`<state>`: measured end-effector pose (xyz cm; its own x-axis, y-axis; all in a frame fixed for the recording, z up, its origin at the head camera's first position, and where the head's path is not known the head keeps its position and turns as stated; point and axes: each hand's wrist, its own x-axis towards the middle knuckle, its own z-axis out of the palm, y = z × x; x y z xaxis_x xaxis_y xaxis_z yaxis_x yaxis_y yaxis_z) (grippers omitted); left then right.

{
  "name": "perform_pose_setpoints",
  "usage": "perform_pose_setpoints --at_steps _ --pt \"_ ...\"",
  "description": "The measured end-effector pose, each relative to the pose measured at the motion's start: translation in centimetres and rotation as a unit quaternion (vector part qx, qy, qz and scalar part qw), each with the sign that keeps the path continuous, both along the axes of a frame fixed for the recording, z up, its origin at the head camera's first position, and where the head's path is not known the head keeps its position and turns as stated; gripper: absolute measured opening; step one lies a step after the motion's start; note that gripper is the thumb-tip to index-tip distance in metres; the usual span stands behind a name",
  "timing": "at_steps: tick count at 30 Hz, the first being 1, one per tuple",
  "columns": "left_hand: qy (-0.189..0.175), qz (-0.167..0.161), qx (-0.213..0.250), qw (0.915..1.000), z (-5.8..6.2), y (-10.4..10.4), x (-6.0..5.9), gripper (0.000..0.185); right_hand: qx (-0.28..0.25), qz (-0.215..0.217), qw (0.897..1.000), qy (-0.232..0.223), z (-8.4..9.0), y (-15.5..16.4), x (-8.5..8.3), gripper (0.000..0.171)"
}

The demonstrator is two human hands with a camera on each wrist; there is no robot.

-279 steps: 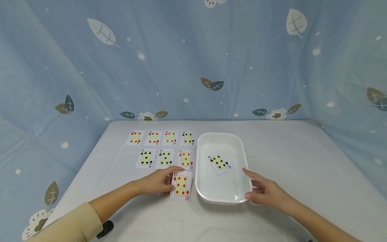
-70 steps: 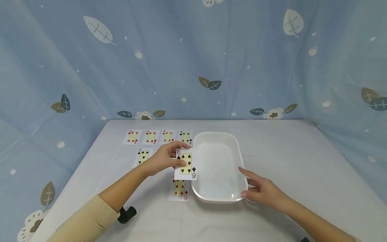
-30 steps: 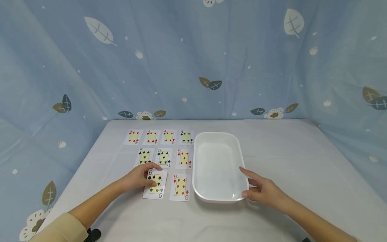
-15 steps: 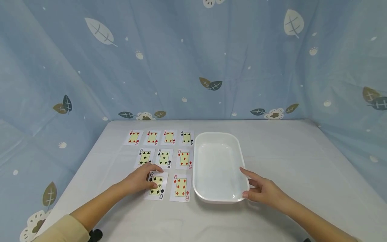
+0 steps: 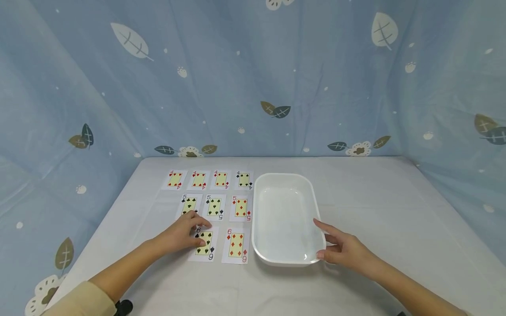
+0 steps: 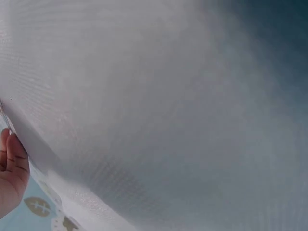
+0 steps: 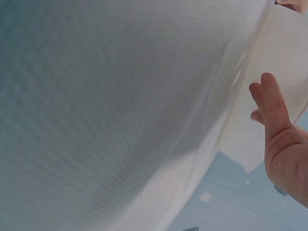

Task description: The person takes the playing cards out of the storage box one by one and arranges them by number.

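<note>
In the head view my left hand (image 5: 182,232) is over the six of spades card (image 5: 204,251), which lies face up on the table. The thumb tip touches the card's face, and the index fingertip is just past its top edge. Right of it lies the six of diamonds (image 5: 236,245). My right hand (image 5: 344,250) rests its index finger and thumb at the right rim of a white plastic tray (image 5: 257,245) with nothing in it. The right wrist view shows the right fingers (image 7: 272,98) lightly bent beside the tray's pale wall.
Behind the sixes lies a row of fives, with the five of diamonds (image 5: 240,208) at its right end. Farther back is a row of fours, among them the four of spades (image 5: 243,180). A leaf-print curtain (image 5: 221,87) borders the white table (image 5: 375,188).
Earlier the left hand lifted the six of spades out of the tray and carried it left beside the six of diamonds. It now lies flat, the fingers loosened. The right hand stays at the rim.
</note>
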<state>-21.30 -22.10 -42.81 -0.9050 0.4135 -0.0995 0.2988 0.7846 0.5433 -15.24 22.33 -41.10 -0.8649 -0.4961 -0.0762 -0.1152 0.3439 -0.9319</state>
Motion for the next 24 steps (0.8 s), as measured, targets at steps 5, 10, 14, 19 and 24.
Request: perform_pose_setpoints --at_steps 5,10,14,19,24 --pt "-0.018 0.012 0.015 0.9997 0.3 0.0 0.1 0.040 0.004 0.001 1.000 0.005 0.1 -0.1 -0.1 0.079" --pt "-0.002 0.003 0.023 0.9997 1.0 0.0 0.5 0.041 0.002 0.004 1.000 0.016 0.3 0.0 -0.1 0.078" --pt "0.034 0.016 0.038 0.9986 1.9 -0.1 1.0 0.041 0.010 0.010 0.999 0.035 0.0 0.0 0.0 0.075" --pt "0.100 0.049 0.041 0.9930 3.0 0.0 1.3 0.045 0.050 0.012 0.997 0.064 0.0 0.1 0.2 0.072" --pt "0.140 0.069 0.077 0.9847 4.0 0.2 1.5 0.046 0.125 -0.034 0.984 0.125 1.1 0.2 0.1 0.070"
